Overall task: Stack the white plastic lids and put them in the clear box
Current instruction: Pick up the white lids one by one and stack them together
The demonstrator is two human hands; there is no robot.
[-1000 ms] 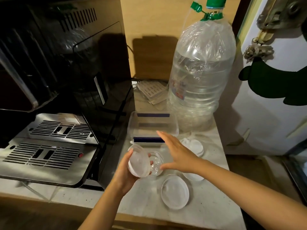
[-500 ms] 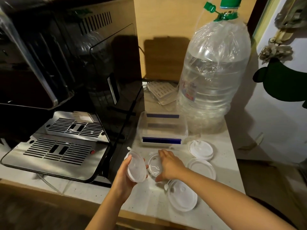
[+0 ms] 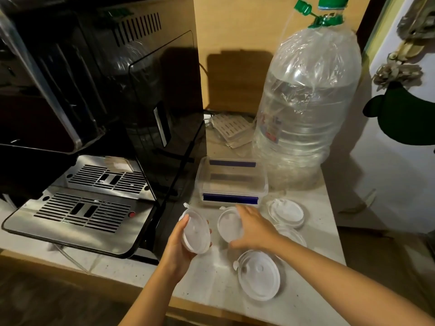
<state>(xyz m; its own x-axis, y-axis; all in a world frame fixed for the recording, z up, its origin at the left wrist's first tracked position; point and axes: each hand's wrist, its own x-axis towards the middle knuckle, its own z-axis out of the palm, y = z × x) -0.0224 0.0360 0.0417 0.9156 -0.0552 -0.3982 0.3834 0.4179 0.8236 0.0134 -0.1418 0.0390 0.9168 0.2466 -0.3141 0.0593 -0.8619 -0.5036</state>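
Note:
My left hand (image 3: 180, 251) holds a white plastic lid (image 3: 195, 231) tilted above the counter's left part. Just to its right, my right hand (image 3: 255, 229) closes over the right edge of a second white lid (image 3: 226, 226) that lies on the counter, fingers at its far rim and thumb at its near rim. More lids lie flat: one at the right (image 3: 286, 211), one near the front edge (image 3: 259, 275), and one partly hidden behind my right wrist (image 3: 295, 236). The clear box (image 3: 264, 184), with blue clips, stands open and empty just behind the lids.
A black coffee machine (image 3: 141, 102) with a metal drip tray (image 3: 77, 215) fills the left side. A large water bottle (image 3: 303, 109) stands behind the box at the right. The counter (image 3: 211, 285) ends close in front and at the right.
My right hand has come down from in front of the box onto the lid lying beside my left hand. My left hand keeps its lid almost in place.

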